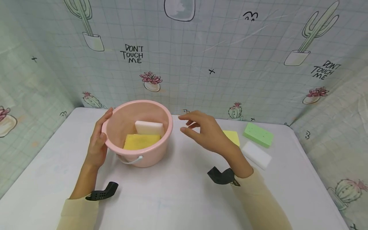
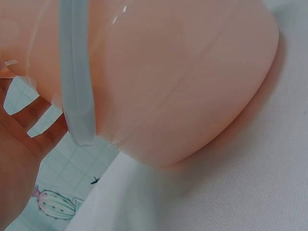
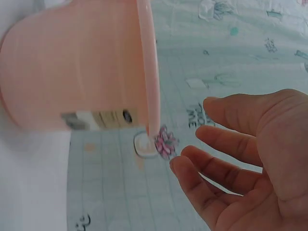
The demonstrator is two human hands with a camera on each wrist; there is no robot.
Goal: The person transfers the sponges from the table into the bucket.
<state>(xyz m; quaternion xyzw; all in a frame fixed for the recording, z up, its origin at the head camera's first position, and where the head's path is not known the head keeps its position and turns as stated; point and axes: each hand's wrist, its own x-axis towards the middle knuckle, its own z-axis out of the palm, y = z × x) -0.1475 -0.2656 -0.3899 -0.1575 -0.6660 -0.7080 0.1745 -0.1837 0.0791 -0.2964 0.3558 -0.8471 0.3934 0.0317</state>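
Note:
A pink bucket (image 1: 156,155) stands on the white table, its mouth facing up. My left hand (image 1: 97,145) holds it at the left side of the rim, thumb at the edge and fingers along the outside. Inside lie a yellow sponge (image 1: 142,141) and a white sponge (image 1: 149,127). My right hand (image 1: 208,132) hovers just right of the bucket with loosely bent fingers and nothing between them. In the right wrist view, its fingertips are apart from the bucket's rim (image 3: 150,67). The bucket's pale handle (image 2: 77,72) hangs down in front of the left wrist camera.
Right of my right hand lie a green sponge (image 1: 258,134), a white sponge (image 1: 256,155) and a yellow sponge (image 1: 232,137), the yellow one partly hidden by that hand. Patterned cloth (image 1: 187,64) rises behind the table and at both sides.

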